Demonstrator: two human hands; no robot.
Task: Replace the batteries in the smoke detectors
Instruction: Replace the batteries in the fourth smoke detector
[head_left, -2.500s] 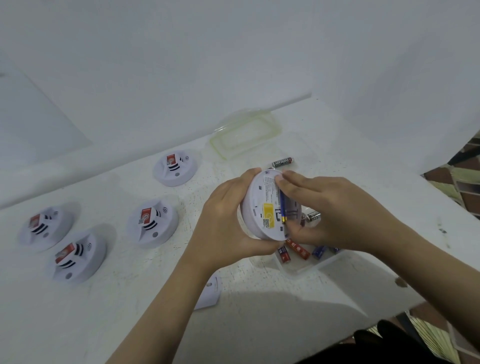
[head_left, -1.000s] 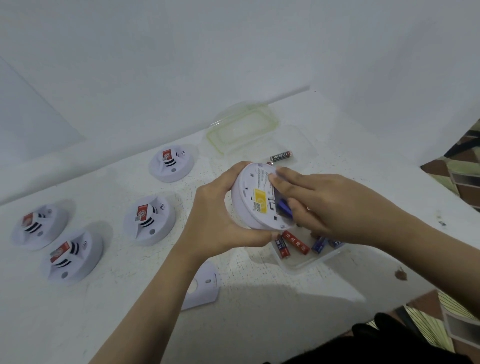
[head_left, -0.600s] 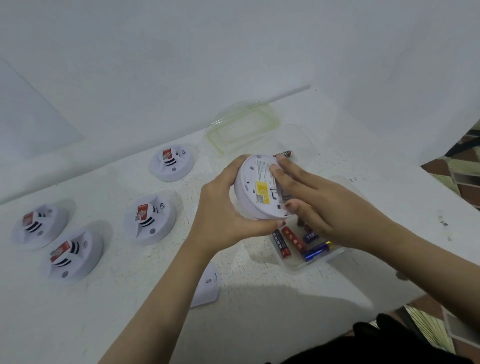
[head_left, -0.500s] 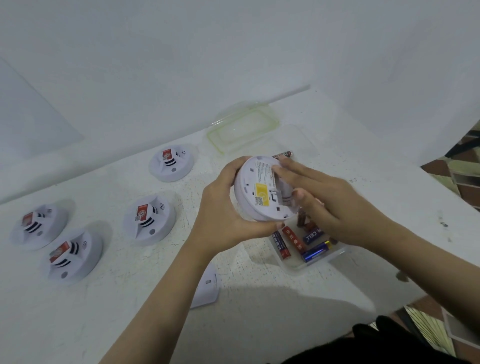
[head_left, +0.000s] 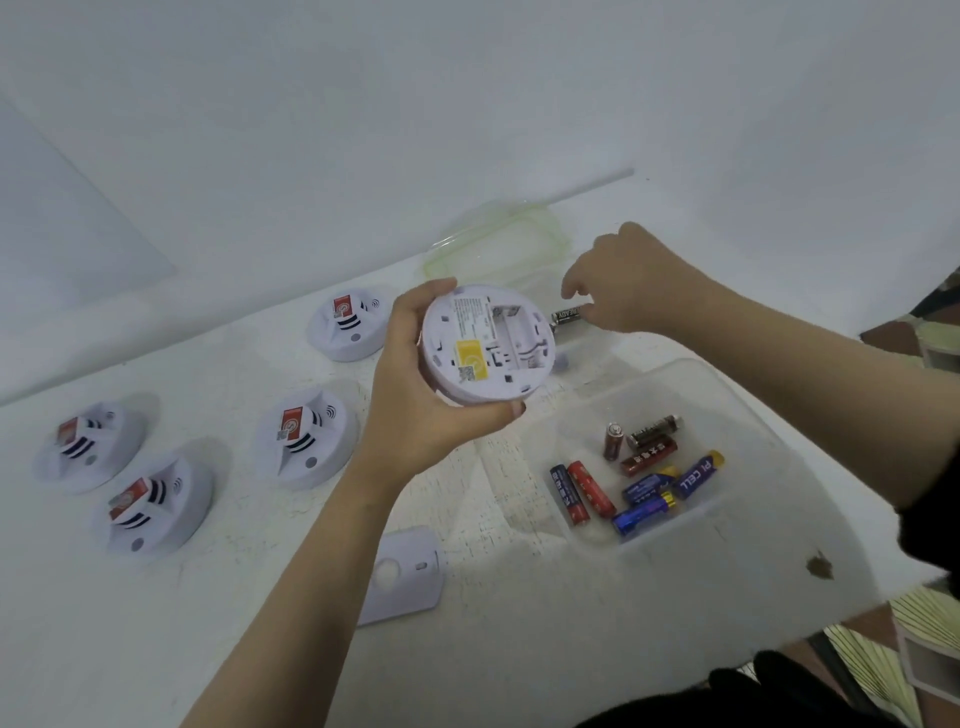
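Note:
My left hand (head_left: 415, 410) holds a white round smoke detector (head_left: 485, 345) upright, its back facing me. It has a yellow sticker, and its battery bay is open with no cells in it. My right hand (head_left: 628, 280) is behind the detector, thumb and forefinger pinched on the end of a black battery (head_left: 565, 315) lying on the table. A clear plastic tub (head_left: 737, 405) at the right holds several red, blue and dark batteries (head_left: 641, 480).
Several more smoke detectors (head_left: 306, 434) sit face up on the white table at the left. A white cover plate (head_left: 405, 571) lies near my left forearm. The tub's clear green-rimmed lid (head_left: 493, 244) lies by the back wall. The table edge is at the right.
My right hand pulled the blue battery out of the detector, and a blue cell now lies in the tub. The hand then moved back to the black battery. The detector tilted more towards me.

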